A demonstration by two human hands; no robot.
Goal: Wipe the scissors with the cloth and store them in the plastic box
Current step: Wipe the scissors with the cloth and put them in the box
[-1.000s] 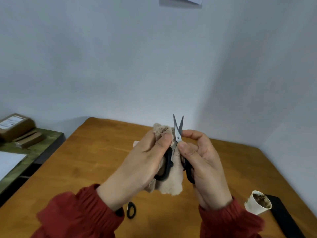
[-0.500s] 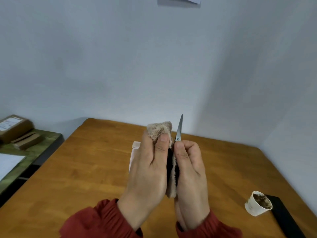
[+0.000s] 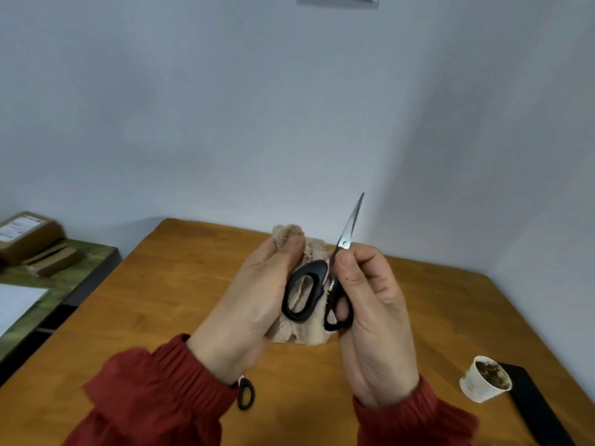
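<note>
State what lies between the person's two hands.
The scissors, blades pointing up, with the cloth behind their handles; the head view shows it.

Nothing is legible: the white label (image 3: 14,227) on the brown cardboard box (image 3: 35,244), left of the wooden table (image 3: 161,300), is too blurred.

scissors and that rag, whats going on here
A person in red sleeves is wiping a pair of black-handled scissors above a wooden table. The right hand pinches the scissors near the pivot, closed blades pointing up, while the left hand holds a fuzzy beige cloth against the handles. The scissors have not been put away yet. A paper cup sits on the table to the right.
</note>
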